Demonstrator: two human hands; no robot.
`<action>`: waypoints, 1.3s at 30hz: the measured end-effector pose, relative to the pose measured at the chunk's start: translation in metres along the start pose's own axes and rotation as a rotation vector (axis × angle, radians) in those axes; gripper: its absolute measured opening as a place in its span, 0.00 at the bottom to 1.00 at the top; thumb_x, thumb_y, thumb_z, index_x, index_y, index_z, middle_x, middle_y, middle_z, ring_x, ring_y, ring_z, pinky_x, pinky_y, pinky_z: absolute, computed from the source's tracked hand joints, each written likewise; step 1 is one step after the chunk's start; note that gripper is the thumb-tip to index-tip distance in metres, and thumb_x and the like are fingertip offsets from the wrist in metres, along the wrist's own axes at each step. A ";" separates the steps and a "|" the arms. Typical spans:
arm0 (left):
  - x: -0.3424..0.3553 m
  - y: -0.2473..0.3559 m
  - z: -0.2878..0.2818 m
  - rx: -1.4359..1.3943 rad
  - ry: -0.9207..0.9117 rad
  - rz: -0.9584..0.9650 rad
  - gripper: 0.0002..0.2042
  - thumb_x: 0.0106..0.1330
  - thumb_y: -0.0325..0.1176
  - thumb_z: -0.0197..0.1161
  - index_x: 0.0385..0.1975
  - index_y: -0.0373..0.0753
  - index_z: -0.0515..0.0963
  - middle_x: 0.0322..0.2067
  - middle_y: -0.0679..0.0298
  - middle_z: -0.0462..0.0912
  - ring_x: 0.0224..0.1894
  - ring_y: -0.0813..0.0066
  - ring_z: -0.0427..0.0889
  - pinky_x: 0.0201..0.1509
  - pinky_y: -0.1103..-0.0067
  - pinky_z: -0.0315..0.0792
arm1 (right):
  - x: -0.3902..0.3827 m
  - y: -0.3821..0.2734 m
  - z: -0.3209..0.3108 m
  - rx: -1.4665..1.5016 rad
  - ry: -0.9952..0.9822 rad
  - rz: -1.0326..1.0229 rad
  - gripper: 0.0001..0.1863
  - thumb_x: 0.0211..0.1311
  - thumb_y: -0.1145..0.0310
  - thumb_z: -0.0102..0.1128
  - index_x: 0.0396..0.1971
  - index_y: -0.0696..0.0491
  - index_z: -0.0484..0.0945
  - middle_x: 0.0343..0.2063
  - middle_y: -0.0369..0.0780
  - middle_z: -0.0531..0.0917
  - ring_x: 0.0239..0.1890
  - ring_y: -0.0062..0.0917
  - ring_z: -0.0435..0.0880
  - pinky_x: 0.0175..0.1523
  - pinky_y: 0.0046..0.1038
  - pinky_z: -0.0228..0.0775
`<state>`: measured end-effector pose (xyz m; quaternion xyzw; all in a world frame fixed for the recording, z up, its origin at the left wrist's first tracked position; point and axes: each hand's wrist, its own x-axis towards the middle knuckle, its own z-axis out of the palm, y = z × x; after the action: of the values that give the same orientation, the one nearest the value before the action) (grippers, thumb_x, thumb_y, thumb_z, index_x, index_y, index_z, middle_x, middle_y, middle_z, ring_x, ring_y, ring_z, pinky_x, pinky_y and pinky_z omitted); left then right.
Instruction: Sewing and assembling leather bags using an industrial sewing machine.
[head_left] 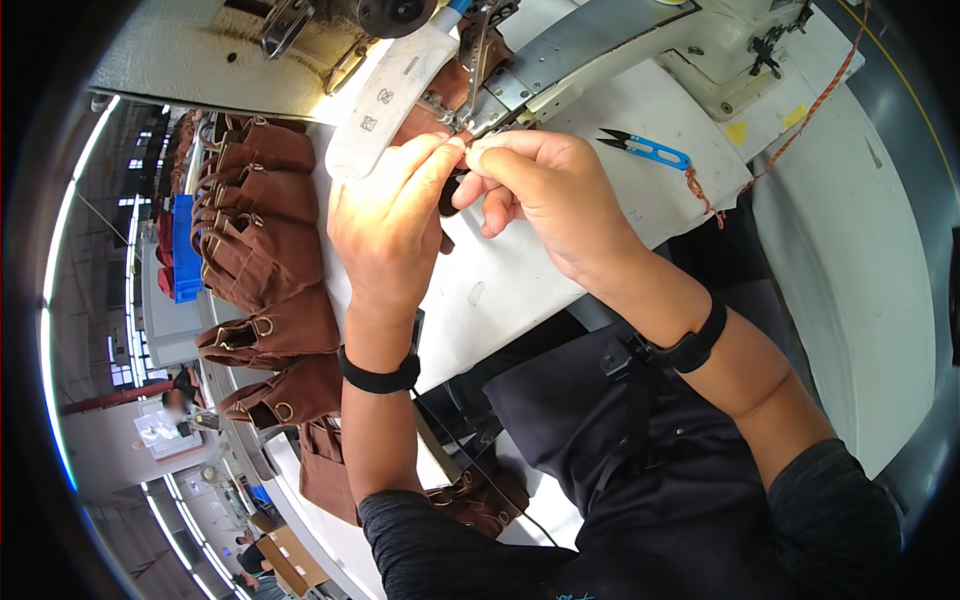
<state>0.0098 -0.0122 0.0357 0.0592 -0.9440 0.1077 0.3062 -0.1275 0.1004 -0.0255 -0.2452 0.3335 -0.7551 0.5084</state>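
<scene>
My left hand [385, 225] and my right hand [545, 190] meet at the presser foot [462, 122] of a sewing machine [560, 60]. The fingertips of both are pinched together, almost touching; whatever sits between them is too small to make out. Brown material [425, 122] lies around the presser foot, partly hidden behind my left fingers. A bit of brown also shows below my left palm. To the right of my right hand, blue-handled thread snips [645, 150] rest on the white table, tied to an orange cord.
Several brown bags [260, 245] with metal rings stand in a row along the left. A white curved machine part [385, 105] juts down beside my left hand. The white tabletop [500, 290] extends below my hands. An orange cord [800, 125] runs up at the right.
</scene>
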 end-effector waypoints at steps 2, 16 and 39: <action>0.000 0.000 0.003 0.011 0.033 0.016 0.17 0.55 0.21 0.68 0.45 0.40 0.89 0.44 0.64 0.92 0.43 0.65 0.90 0.48 0.70 0.79 | 0.000 0.000 0.000 0.002 0.005 0.005 0.13 0.77 0.67 0.60 0.42 0.62 0.87 0.33 0.43 0.91 0.24 0.16 0.81 0.35 0.22 0.78; -0.005 0.011 0.018 -0.142 0.194 -0.135 0.14 0.60 0.15 0.72 0.43 0.40 0.89 0.40 0.62 0.94 0.39 0.66 0.91 0.45 0.73 0.80 | 0.000 -0.005 -0.002 0.238 0.009 0.145 0.15 0.77 0.64 0.60 0.45 0.60 0.88 0.33 0.43 0.90 0.23 0.17 0.80 0.35 0.24 0.80; -0.011 0.015 0.037 -0.079 0.278 -0.143 0.10 0.61 0.18 0.75 0.39 0.38 0.88 0.41 0.62 0.93 0.45 0.64 0.92 0.52 0.71 0.80 | 0.043 -0.042 -0.020 -0.487 -0.102 -0.228 0.14 0.77 0.63 0.63 0.36 0.58 0.88 0.15 0.31 0.79 0.14 0.10 0.70 0.20 0.19 0.62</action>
<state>-0.0052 -0.0060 -0.0028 0.0987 -0.8895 0.0555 0.4427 -0.1822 0.0765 -0.0054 -0.4339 0.4492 -0.6917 0.3626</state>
